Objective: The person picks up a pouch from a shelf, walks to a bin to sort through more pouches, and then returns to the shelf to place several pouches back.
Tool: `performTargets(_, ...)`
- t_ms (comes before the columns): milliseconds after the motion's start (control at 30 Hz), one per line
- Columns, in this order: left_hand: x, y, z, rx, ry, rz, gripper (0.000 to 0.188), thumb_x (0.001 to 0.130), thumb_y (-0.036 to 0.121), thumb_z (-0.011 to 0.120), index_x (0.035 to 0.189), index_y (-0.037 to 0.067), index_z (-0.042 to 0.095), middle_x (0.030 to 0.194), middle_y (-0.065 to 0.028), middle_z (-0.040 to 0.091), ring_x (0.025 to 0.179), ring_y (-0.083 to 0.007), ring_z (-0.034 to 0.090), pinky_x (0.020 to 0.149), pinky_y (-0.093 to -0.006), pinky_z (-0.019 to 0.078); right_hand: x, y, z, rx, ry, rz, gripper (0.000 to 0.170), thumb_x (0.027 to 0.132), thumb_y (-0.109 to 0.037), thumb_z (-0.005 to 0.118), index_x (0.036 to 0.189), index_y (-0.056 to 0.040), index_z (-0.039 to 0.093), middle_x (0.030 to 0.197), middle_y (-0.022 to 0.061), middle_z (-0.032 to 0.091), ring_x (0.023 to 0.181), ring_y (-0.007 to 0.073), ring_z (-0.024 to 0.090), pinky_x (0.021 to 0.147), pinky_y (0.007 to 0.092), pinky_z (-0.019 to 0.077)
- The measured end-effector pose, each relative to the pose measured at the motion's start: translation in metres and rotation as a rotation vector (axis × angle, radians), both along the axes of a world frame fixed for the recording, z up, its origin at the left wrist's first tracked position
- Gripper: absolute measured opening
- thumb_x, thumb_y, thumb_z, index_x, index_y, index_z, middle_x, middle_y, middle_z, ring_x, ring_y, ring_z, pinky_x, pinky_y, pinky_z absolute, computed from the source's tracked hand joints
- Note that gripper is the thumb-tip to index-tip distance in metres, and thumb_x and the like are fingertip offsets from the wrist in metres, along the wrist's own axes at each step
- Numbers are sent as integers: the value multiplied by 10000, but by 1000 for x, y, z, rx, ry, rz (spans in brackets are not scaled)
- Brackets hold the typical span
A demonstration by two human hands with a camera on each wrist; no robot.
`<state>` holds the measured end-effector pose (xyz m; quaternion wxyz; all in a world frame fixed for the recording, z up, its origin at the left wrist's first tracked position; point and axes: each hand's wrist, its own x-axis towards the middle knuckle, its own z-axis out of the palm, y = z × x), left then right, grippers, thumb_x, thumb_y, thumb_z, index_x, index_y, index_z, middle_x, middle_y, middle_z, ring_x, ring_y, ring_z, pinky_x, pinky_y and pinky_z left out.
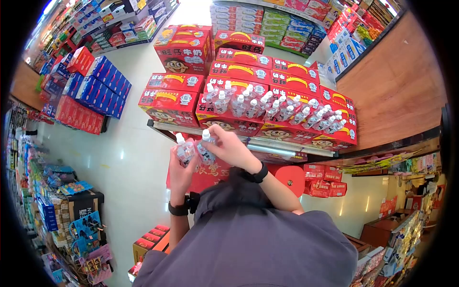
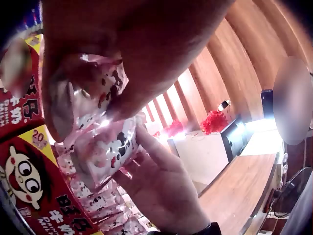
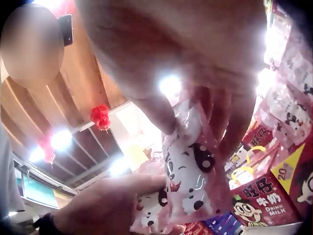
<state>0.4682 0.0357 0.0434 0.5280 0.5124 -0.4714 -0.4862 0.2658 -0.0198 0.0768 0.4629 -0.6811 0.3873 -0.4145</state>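
Note:
My left hand grips a clear, pink-tinted spouted pouch with a white cap, held upright in front of my chest. Right beside it, my right hand pinches a second spouted pouch near its cap. Black-and-white cartoon prints show on both: on the left hand's pouch in the left wrist view, and on the right hand's pouch in the right wrist view. Just beyond my hands, rows of similar capped pouches stand on red milk cartons.
The red cartons are stacked on a low display with a metal front edge. A wooden panel rises at the right. Blue boxes are piled at the left, and a red round stool stands below the display.

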Motion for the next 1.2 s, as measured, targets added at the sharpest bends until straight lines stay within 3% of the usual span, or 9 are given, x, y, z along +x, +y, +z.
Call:
performTargets(33,2,-8,5,15,-35,15,345,1007,65,695,1318,14,555,1132,-42,658,978,-90,654,815,-266,556,1,-9,5,-58,-23,-13,281,988,-156,749,1162,-20,575,987,125,736,847,154,702,765,328,561)
performTargets(100,9,-24,14,49,-100,45,318,1031,103,676,1312,16,556,1129,-35,648,952,-79,635,790,-258,545,0,-23,26,-81,4,-28,267,957,-130,739,1129,-25,564,910,177,703,853,324,721,770,378,553)
performTargets(267,11,-64,28,12,-72,80,274,1098,225,588,1275,17,573,1037,-22,652,839,-86,635,666,-267,539,4,-68,56,-322,56,-68,187,897,-44,728,1036,-5,611,918,184,668,911,373,652,798,439,526)
performTargets(533,13,-125,-6,-60,-68,198,283,1076,223,643,1184,-35,681,949,-38,693,845,-75,627,721,-253,517,16,-130,72,-395,63,-208,207,832,74,690,1020,-11,675,991,158,676,953,371,689,793,420,556)
performTargets(633,13,-146,-27,-35,-41,281,275,1060,194,669,1192,-46,699,942,-34,705,840,-74,622,722,-249,508,21,-154,66,-467,93,-278,135,842,22,706,970,-21,712,969,162,652,912,374,680,792,427,551)
performTargets(733,0,-165,-40,-131,28,326,305,1049,173,687,1230,-70,714,1001,-59,742,872,-89,645,778,-258,521,24,-180,50,-464,209,-313,150,867,-18,752,1015,-21,733,966,139,675,885,305,716,809,376,583)
performTargets(867,-3,-184,-57,-152,-48,367,296,1039,172,695,1199,-75,732,1068,-119,773,945,-148,700,848,-304,539,17,-202,29,-524,310,-340,110,891,-63,661,975,-32,725,888,206,674,872,423,682,782,484,545)
performTargets(933,-9,-183,-48,-190,-134,399,289,1033,174,696,1178,-73,730,1071,-160,773,962,-207,728,863,-337,544,17,-202,24,-467,439,-358,132,907,-100,649,994,-46,733,894,212,699,890,425,698,793,500,557)
performTargets(1200,-28,-188,-39,-225,-236,338,240,1041,142,659,1164,-53,723,1024,-184,745,943,-257,726,853,-354,542,17,-207,6,-283,688,-369,158,917,-141,639,1022,-95,746,899,209,736,916,429,728,805,535,577)
